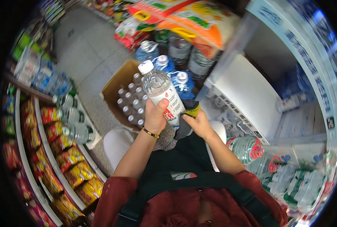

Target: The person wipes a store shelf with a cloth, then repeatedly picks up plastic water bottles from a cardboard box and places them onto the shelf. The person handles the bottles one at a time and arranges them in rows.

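Note:
My left hand grips a clear plastic water bottle around its labelled middle, thumb across the label. The bottle is tilted, its white cap pointing up and to the left. In my right hand is a dark grey cloth with a yellow-green patch, pressed against the bottle's lower end. Part of the bottle's base is hidden by the cloth. Just beyond my left hand stands an open cardboard box holding several white-capped bottles.
Large blue-tinted water jugs stand beyond the bottle, near bagged goods. To the right is a white display shelf with one bottle lying on it. Snack packets fill shelves at left. Big water bottles stand by my right elbow.

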The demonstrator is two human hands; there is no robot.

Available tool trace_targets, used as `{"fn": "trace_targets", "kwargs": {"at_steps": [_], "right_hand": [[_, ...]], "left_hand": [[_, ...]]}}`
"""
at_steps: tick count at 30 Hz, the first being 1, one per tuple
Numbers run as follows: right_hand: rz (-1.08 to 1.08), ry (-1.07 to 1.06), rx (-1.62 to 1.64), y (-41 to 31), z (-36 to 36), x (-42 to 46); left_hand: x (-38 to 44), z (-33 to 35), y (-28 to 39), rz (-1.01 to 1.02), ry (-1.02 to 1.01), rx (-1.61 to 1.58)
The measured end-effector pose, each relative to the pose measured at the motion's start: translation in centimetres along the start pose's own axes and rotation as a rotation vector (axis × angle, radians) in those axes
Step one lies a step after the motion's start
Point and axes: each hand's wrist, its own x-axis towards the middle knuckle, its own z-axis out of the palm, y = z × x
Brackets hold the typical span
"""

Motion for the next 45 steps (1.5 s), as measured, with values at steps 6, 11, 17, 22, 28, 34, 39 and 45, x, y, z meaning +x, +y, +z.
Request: {"fn": "trace_targets", "kwargs": {"at_steps": [6,11,17,22,28,34,39,45], "right_hand": [[0.695,-0.428,1.063,2.5,7.7,1.0],[1.034,-0.206,0.998,5.8,13.0,4.2],[1.073,-0.017,0.981,7.4,20.0,12.7],[0.969,-0.227,1.079,6.9,27.5,17.6],[1.114,-0.303,0.856,9.5,28.6,22.3],[1.001,-0.167,0.713,11.3,23.0,22.8],[0.906,-0.067,0.731,10.9,14.6,20.1],[0.75,0.099,0.833,9.3,7.5,15.9]], "left_hand": [[-3.2,-7.4,4.7,0.183,0.13,-0.094],[-2.7,-12.7,8.9,0.372,0.1,0.13],[-1.6,-18.3,14.7,0.38,-0.106,0.834],[1.7,-23.2,11.0,0.512,0.235,1.216],[8.0,-31.6,10.0,0.333,0.433,1.31],[12.2,-36.1,6.8,0.042,0.532,1.481],[11.4,-39.3,3.4,-0.058,0.527,1.547],[11.6,-41.6,1.3,-0.239,0.487,1.641]]}}
